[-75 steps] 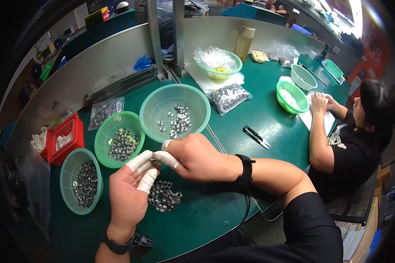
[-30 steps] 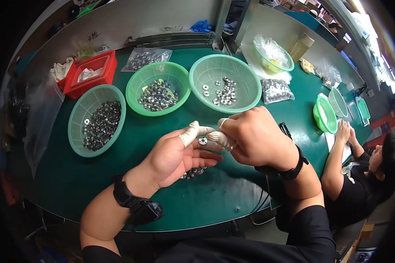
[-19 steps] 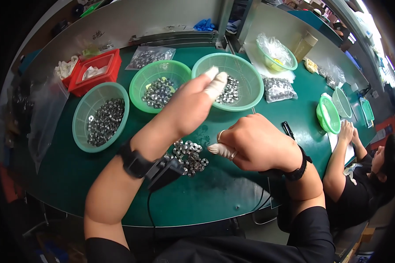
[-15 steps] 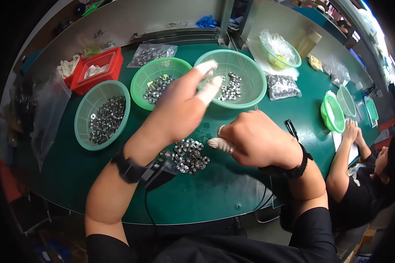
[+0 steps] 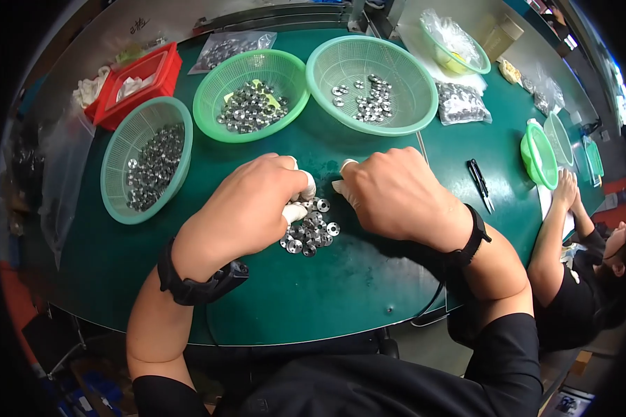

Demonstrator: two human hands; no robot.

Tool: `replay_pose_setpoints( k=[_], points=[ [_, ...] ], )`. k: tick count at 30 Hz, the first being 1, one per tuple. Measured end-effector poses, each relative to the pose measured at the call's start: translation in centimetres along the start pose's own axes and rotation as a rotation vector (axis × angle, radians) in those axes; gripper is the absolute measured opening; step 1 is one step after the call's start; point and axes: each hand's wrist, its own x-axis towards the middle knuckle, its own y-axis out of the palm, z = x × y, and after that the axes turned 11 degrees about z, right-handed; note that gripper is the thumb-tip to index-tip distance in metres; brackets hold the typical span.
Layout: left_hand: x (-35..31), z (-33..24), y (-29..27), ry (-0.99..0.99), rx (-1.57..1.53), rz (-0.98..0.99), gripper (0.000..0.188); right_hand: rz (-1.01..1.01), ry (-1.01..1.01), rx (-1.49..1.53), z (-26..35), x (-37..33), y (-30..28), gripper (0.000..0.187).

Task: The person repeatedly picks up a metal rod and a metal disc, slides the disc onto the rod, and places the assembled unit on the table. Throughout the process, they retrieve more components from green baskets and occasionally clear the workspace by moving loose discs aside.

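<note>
Small round metal parts with center holes lie in a pile (image 5: 311, 235) on the green table. My left hand (image 5: 247, 201), with white covers on its finger and thumb tips, reaches into the pile's upper left side. Its thumb and forefinger are bent toward each other among the parts; what lies between them is mostly hidden. To the right of the pile my right hand (image 5: 403, 198) is closed just above the table, also with white fingertip covers. Its fingers curl under, and I cannot see what they hold. Beyond the hands, a pale green basket (image 5: 417, 115) holds several similar parts.
A bright green basket (image 5: 205, 118) and another pale green basket (image 5: 111, 181) hold more metal parts. Red bins (image 5: 161, 80) stand far left. Bagged parts (image 5: 462, 104) and a black-handled hand tool (image 5: 478, 182) lie on the right. A co-worker's hands (image 5: 567, 189) rest farther right.
My left hand has come back from over the pale green basket down to the pile, its fingers now bent inward. My right hand stays closed beside the pile. The whole view has shifted slightly.
</note>
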Motion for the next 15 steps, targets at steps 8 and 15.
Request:
replay_pose_setpoints(
  k=[8,15],
  points=[
    [-0.2,0.8,0.0,-0.007,-0.139,0.005,0.016,0.02,-0.017,-0.042,-0.1,0.2,-0.4,0.035],
    [0.3,1.2,-0.6,-0.143,-0.801,-0.063,0.008,0.084,0.021,0.024,0.2,0.4,-0.3,0.039]
  ],
)
